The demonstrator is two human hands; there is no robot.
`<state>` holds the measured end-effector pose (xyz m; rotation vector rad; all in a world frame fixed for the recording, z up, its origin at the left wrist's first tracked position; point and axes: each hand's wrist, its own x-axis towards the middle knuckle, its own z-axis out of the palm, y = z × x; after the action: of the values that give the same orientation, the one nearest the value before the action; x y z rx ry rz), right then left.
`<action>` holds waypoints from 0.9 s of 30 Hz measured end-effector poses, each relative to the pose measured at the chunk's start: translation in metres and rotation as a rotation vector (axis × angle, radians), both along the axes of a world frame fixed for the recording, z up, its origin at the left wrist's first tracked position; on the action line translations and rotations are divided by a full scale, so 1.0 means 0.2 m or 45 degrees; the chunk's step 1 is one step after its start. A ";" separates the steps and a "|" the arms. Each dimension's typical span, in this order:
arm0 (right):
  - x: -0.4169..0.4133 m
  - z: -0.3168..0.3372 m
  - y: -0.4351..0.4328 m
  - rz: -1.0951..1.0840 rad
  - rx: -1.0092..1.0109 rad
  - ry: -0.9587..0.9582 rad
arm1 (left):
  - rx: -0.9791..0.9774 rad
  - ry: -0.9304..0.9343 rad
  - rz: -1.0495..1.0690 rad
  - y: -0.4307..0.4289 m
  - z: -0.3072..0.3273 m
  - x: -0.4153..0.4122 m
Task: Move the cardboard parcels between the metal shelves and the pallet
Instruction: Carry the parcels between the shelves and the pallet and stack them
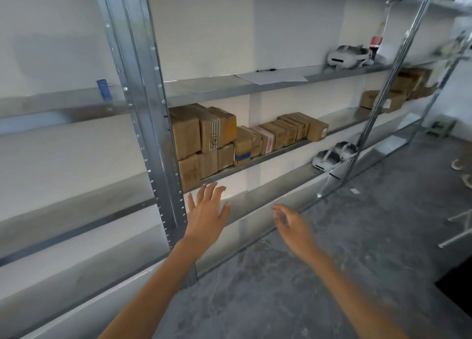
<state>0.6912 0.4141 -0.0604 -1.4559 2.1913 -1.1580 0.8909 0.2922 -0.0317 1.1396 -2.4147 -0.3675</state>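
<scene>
Both hands are raised in front of the metal shelves, and neither holds anything. The left hand is released, fingers straight and spread, its fingertips just below the front edge of the shelf that carries the cardboard parcels. The right hand, to its right and a little nearer, is blurred; its fingers look loosely curled around nothing. The parcels stand in a row on the middle shelf just right of the near upright: stacked two high at the left end, then a single layer of smaller ones running farther right. A second group of parcels sits in the far bay on the right. On the shelf above lie a sheet of paper, a pen, a white headset and a bottle with a red label. Two more white headsets lie on the shelf below. A blue cylinder stands on a shelf in the left bay.
</scene>
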 end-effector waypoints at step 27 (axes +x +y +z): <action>-1.04 0.38 -2.18 0.346 0.120 -0.174 | -0.060 0.225 0.379 -1.35 0.21 -1.13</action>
<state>0.4823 -0.0221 0.0150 -1.5285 1.8619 -1.0155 0.6647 0.0228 0.0102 1.3603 -2.0536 -0.2988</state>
